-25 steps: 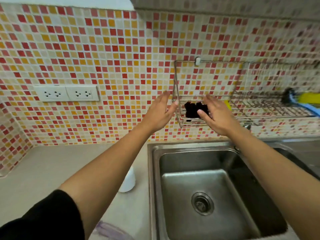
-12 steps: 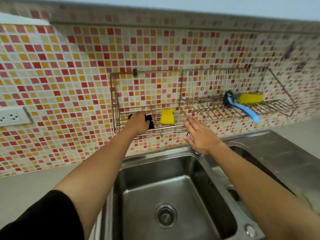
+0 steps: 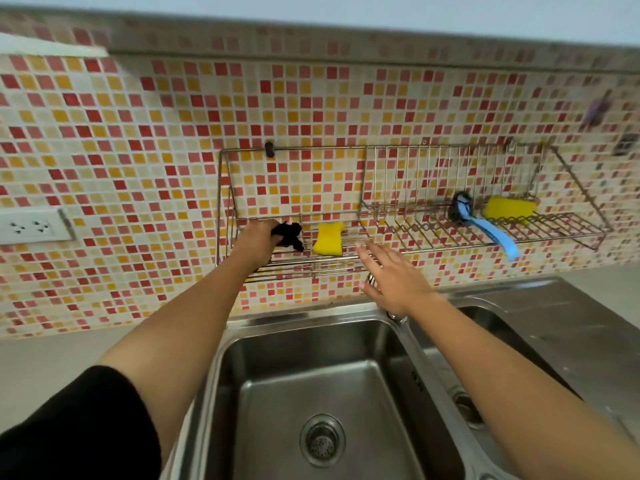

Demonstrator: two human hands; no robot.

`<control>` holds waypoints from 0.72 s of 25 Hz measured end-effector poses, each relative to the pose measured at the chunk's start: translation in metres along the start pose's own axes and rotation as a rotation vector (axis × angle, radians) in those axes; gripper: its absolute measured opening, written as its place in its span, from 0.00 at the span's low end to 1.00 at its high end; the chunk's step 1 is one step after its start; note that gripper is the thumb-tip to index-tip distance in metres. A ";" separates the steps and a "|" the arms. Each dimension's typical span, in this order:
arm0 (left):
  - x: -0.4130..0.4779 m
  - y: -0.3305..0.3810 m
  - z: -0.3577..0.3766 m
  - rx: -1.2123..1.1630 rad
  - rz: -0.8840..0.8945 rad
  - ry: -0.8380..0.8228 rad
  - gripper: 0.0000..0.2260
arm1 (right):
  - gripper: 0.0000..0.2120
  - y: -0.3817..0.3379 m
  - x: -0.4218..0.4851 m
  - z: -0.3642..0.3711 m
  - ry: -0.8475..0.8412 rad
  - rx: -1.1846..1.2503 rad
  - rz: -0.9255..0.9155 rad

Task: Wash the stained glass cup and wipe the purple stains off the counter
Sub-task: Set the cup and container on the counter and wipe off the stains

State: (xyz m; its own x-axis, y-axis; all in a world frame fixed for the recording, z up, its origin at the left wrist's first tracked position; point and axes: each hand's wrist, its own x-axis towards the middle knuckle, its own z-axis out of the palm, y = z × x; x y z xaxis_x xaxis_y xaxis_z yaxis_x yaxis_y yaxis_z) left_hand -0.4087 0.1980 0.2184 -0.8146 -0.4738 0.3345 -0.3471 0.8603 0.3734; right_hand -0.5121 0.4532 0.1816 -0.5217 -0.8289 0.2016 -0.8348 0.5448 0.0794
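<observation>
My left hand [image 3: 257,241] reaches into the left end of the wire wall rack [image 3: 381,258] and grips a crumpled black cloth [image 3: 290,234] lying there. A yellow sponge [image 3: 328,239] stands just right of the cloth. Below the rack's front rail my right hand [image 3: 393,277] hovers with straight, spread fingers, over the tap [image 3: 394,315], and holds nothing. The glass cup and the purple stains are out of view.
A steel double sink [image 3: 311,393] lies below my arms, with a drain [image 3: 322,441] in the left basin. On the rack's right half lie a blue-handled brush [image 3: 485,226] and a second yellow sponge [image 3: 509,209]. A wall socket [image 3: 29,227] sits at the left.
The view swung right and up, so the counter's left part left the frame. My left hand closed on the black cloth. My right hand dropped away from the rack to just above the tap.
</observation>
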 end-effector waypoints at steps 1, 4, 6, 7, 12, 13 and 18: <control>-0.005 0.003 -0.006 -0.110 0.031 0.067 0.13 | 0.33 0.002 0.000 -0.003 -0.022 0.003 -0.008; -0.017 0.010 -0.032 -0.386 0.044 0.147 0.14 | 0.33 0.002 0.004 -0.019 -0.130 0.107 0.025; -0.022 0.017 -0.053 -0.598 0.048 0.102 0.13 | 0.35 -0.005 0.010 -0.037 -0.065 0.294 0.075; -0.025 0.021 -0.064 -0.735 0.042 0.067 0.12 | 0.37 -0.012 0.014 -0.048 0.019 0.445 0.092; -0.042 0.030 -0.096 -1.277 -0.046 -0.029 0.12 | 0.38 -0.061 0.032 -0.084 0.179 1.070 -0.029; -0.045 0.030 -0.096 -1.313 -0.056 -0.037 0.12 | 0.30 -0.069 0.035 -0.083 0.217 1.109 -0.040; -0.065 0.017 -0.092 -1.273 -0.141 -0.080 0.13 | 0.07 -0.091 0.045 -0.091 0.366 1.238 0.041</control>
State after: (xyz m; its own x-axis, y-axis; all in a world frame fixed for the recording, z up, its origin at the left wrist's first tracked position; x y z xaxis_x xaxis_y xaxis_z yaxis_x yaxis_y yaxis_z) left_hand -0.3185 0.2261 0.2829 -0.8483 -0.4950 0.1882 0.2183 -0.0030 0.9759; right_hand -0.4435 0.3779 0.2724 -0.6371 -0.6244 0.4520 -0.5280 -0.0738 -0.8461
